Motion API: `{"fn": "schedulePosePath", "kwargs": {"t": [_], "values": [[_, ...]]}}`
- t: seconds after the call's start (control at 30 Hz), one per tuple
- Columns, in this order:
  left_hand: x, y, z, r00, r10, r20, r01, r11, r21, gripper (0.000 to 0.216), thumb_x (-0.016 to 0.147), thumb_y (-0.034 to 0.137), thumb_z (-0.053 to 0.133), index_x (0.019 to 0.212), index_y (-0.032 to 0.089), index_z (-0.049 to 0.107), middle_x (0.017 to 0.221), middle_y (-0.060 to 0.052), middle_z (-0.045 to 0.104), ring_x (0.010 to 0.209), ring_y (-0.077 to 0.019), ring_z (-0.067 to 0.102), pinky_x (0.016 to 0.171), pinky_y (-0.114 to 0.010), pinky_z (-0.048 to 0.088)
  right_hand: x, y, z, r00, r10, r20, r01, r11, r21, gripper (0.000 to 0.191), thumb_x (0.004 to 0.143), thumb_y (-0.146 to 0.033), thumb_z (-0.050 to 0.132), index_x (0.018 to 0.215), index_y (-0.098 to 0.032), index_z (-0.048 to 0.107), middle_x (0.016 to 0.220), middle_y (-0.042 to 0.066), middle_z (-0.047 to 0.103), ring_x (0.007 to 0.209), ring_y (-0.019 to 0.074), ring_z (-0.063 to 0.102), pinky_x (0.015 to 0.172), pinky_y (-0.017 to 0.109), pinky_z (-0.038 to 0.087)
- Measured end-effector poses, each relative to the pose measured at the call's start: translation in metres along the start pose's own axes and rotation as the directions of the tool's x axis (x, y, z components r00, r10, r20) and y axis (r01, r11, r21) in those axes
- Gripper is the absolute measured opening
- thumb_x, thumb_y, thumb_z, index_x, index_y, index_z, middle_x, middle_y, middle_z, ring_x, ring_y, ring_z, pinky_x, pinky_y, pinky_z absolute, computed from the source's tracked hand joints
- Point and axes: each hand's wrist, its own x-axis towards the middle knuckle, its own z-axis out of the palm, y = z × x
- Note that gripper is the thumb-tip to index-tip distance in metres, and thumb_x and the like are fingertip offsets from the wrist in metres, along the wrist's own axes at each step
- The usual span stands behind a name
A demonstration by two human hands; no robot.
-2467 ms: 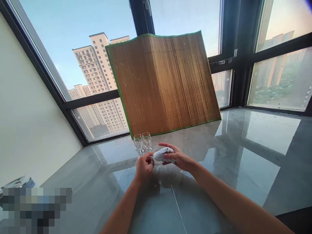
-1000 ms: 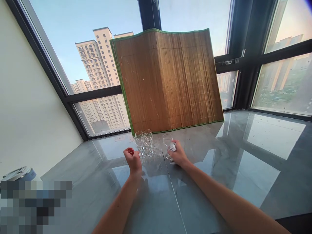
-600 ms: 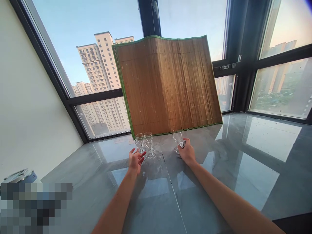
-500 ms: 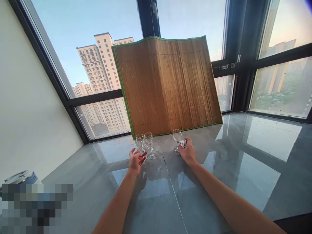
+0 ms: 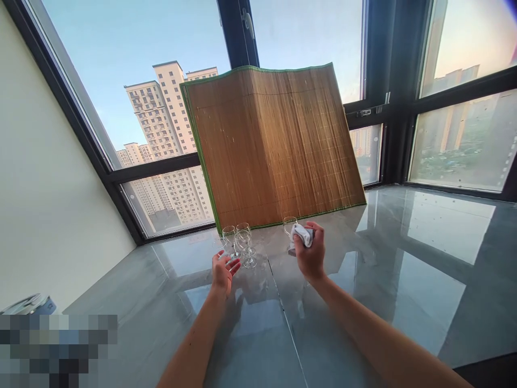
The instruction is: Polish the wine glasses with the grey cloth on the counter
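Observation:
My right hand (image 5: 312, 258) is closed around a crumpled white cloth (image 5: 301, 236). Just behind the cloth stands a single clear stemmed glass (image 5: 290, 220), mostly covered by the cloth and hand; whether they touch it I cannot tell. To the left, several clear stemmed glasses (image 5: 243, 235) stand upright in a close group. My left hand (image 5: 222, 275) is at the near side of this group, palm turned up and fingers apart, with nothing visibly held. Its fingertips overlap the glass bases in view, so contact is unclear.
A brown bamboo mat (image 5: 274, 145) with green edging leans against the window behind the glasses. The glossy grey tiled surface (image 5: 258, 334) reflects the windows. At the lower left is a round container (image 5: 30, 304), partly blurred out. A white wall (image 5: 48, 161) rises at left.
My right hand has risen and turned slightly near the single glass, and more of the white cloth shows. My left hand stays by the group with its fingers a little less raised. The view has shifted slightly.

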Motion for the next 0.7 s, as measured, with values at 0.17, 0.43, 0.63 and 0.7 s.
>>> {"fn": "schedulePosePath", "kwargs": {"t": [0.17, 0.43, 0.63, 0.7], "values": [[-0.014, 0.008, 0.007, 0.966, 0.247, -0.074, -0.239, 0.965, 0.107, 0.041, 0.069, 0.020, 0.062, 0.107, 0.026, 0.045, 0.089, 0.003, 0.046, 0.067, -0.0122, 0.062, 0.064, -0.030, 0.056, -0.018, -0.005, 0.008, 0.972, -0.018, 0.234, -0.002, 0.996, 0.085, 0.039, 0.081, -0.032, 0.059, 0.117, -0.026, 0.047, 0.100, 0.002, 0.060, 0.076, 0.0190, 0.057, 0.072, 0.032, 0.046], [-0.055, 0.007, 0.019, 0.713, 0.599, 0.363, -0.701, 0.620, 0.353, 0.060, 0.070, 0.015, 0.073, 0.126, 0.027, 0.054, 0.107, -0.006, 0.056, 0.093, -0.0198, 0.057, 0.082, -0.030, 0.049, -0.028, -0.010, 0.010, 0.903, 0.001, 0.430, -0.079, 0.983, 0.163, 0.030, 0.083, -0.028, 0.054, 0.112, -0.024, 0.050, 0.082, -0.002, 0.057, 0.068, 0.0164, 0.053, 0.067, 0.031, 0.044], [-0.063, 0.005, 0.024, 0.697, 0.544, 0.467, -0.711, 0.605, 0.358, 0.060, 0.067, 0.015, 0.076, 0.125, 0.024, 0.060, 0.096, -0.006, 0.060, 0.088, -0.0228, 0.056, 0.086, -0.036, 0.046, -0.025, -0.009, 0.015, 0.858, 0.243, 0.452, -0.406, 0.860, 0.309, 0.031, 0.072, -0.029, 0.063, 0.101, -0.024, 0.056, 0.075, -0.003, 0.058, 0.066, 0.0166, 0.054, 0.062, 0.029, 0.044], [-0.064, 0.006, 0.025, 0.679, 0.526, 0.512, -0.729, 0.567, 0.385, 0.061, 0.067, 0.015, 0.077, 0.125, 0.025, 0.061, 0.095, -0.005, 0.060, 0.084, -0.0221, 0.055, 0.086, -0.036, 0.045, -0.023, -0.006, 0.016, 0.778, 0.341, 0.528, -0.575, 0.727, 0.377, 0.031, 0.069, -0.032, 0.067, 0.097, -0.023, 0.058, 0.074, -0.002, 0.059, 0.065, 0.0169, 0.056, 0.059, 0.029, 0.045]]}}
